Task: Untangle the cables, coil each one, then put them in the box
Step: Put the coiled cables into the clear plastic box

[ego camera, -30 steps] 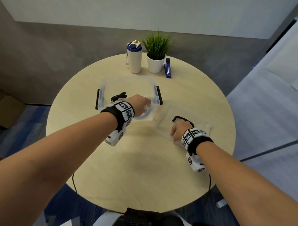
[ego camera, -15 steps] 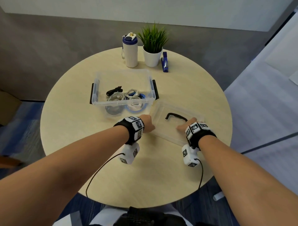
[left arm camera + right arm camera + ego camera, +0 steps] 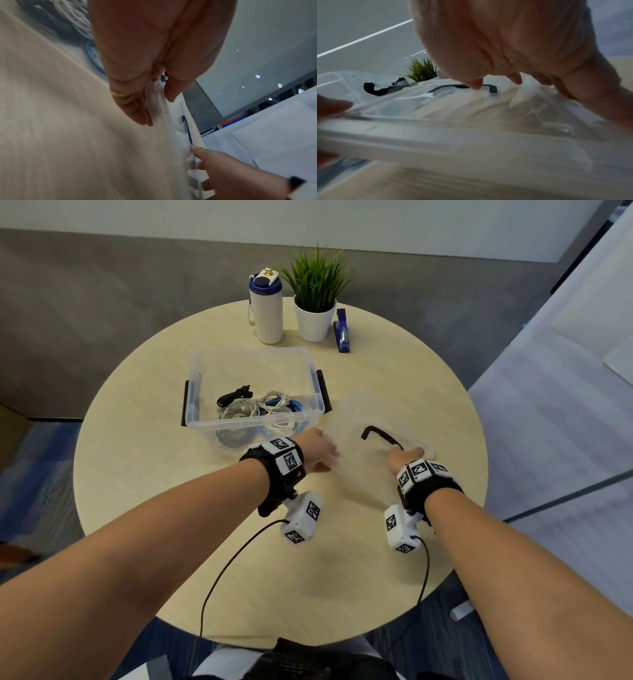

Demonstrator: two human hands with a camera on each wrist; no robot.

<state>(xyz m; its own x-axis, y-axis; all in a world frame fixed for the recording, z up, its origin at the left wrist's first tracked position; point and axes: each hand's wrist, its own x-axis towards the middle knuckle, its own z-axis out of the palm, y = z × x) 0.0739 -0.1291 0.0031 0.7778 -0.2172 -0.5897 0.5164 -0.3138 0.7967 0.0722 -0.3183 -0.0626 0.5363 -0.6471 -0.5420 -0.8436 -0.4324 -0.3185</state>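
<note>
Pale wood table (image 3: 144, 491); clear box (image 3: 200, 392) holding my black, white and blue cables (image 3: 260, 405); clear lid (image 3: 356, 419) with black handle (image 3: 378, 434); white bottle (image 3: 267, 313), blue cap; green plant (image 3: 317, 280), white pot; blue stapler (image 3: 342, 332).

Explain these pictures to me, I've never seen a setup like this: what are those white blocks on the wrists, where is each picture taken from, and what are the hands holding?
No machine here: a person works with bare hands. The white blocks are small cameras strapped under each wrist; a third camera sits on the head. The wide picture is the head view, the two close ones look along each hand.

On the round table stands a clear box with coiled cables inside. Behind it are a bottle, a potted plant and a blue stapler.

The left hand and right hand each grip an edge of the clear lid, the left pinching its rim.
</note>
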